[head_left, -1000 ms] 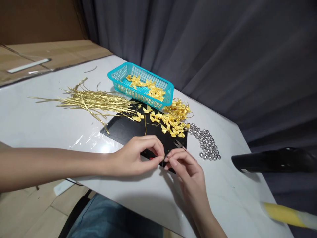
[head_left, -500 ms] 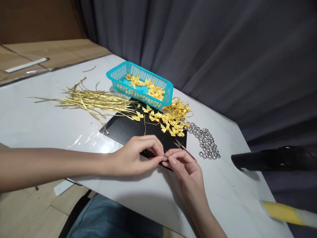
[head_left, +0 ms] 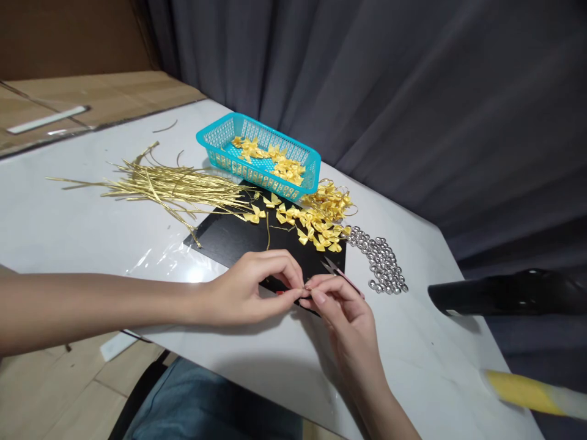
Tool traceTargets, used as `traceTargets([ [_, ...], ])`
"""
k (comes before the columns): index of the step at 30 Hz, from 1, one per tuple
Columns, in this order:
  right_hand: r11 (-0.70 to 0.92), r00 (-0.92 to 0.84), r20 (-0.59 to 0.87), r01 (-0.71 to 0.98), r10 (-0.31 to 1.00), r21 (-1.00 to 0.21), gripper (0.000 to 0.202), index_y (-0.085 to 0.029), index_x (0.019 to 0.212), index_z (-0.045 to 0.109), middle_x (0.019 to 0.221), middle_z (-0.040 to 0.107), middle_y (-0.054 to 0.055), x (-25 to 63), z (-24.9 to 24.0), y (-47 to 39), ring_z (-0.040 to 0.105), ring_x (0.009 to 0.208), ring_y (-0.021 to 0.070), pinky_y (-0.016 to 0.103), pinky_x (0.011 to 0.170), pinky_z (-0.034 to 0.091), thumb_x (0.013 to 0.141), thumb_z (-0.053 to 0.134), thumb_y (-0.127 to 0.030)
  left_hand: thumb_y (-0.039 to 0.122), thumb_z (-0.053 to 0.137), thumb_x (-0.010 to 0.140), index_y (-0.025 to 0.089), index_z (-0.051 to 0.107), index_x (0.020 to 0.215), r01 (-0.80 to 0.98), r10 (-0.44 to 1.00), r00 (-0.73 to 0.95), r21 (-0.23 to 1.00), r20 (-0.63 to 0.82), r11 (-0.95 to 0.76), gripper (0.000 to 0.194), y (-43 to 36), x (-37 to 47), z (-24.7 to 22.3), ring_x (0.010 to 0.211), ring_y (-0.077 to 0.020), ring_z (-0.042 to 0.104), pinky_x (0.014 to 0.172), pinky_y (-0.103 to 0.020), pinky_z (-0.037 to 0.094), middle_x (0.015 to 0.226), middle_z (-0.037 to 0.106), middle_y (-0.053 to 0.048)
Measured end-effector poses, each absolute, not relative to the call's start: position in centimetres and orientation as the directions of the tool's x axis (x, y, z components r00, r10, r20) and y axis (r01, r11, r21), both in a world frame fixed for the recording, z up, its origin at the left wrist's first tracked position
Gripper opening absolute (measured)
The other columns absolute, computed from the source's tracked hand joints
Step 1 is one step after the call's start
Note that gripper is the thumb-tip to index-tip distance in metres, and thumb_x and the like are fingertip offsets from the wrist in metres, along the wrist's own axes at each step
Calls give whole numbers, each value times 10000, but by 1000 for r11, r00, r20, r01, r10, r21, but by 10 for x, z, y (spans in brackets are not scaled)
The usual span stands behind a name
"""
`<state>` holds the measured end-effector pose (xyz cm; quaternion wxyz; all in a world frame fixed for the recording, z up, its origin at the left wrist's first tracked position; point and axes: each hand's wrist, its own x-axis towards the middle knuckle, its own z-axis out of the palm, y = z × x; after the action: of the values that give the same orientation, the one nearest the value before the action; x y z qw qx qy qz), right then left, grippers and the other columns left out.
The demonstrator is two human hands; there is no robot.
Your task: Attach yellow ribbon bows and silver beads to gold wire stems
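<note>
The white surface [head_left: 413, 354] carries a black mat [head_left: 220, 235], a gold cord bundle [head_left: 178, 189] at left and a far turquoise basket [head_left: 312, 174]; the work looks partway, with some bows [head_left: 288, 168] in the basket and loose bows [head_left: 316, 229] outside it. At the mat's near edge, the left hand [head_left: 257, 287], wrist fairly straight, and the right hand [head_left: 351, 311], angled from near right, pinch a small piece [head_left: 306, 289], mostly hidden.
</note>
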<state>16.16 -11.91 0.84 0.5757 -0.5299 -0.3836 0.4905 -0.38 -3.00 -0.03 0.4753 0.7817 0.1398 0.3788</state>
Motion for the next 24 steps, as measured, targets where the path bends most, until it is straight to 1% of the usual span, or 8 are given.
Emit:
traceTargets([
  [6,-44,226,-75,-140,971,-989,107,-212,751,723,877,638,9,161,10,-118,668,768,106,205,719,584,808,757,-295,97,596,871,122,627,826,-149,574,670,843,471,-517,60,-30,-3,-1,820,-108,633,745,-191,484,856,668,-46],
  [15,-25,225,-56,-136,973,-990,85,-223,764,726,883,643,0,161,8,-120,671,765,94,186,724,584,827,739,-280,104,596,873,127,624,838,-140,574,677,846,461,-514,51,-29,-4,0,816,-110,633,741,-193,484,858,666,-43],
  [24,-44,236,-69,-111,969,-993,119,-202,753,717,874,633,20,161,12,-119,653,721,113,216,680,595,807,752,-302,100,594,863,143,626,834,-155,566,681,847,464,-508,61,-30,-3,-1,816,-131,640,737,-221,495,861,671,-50],
])
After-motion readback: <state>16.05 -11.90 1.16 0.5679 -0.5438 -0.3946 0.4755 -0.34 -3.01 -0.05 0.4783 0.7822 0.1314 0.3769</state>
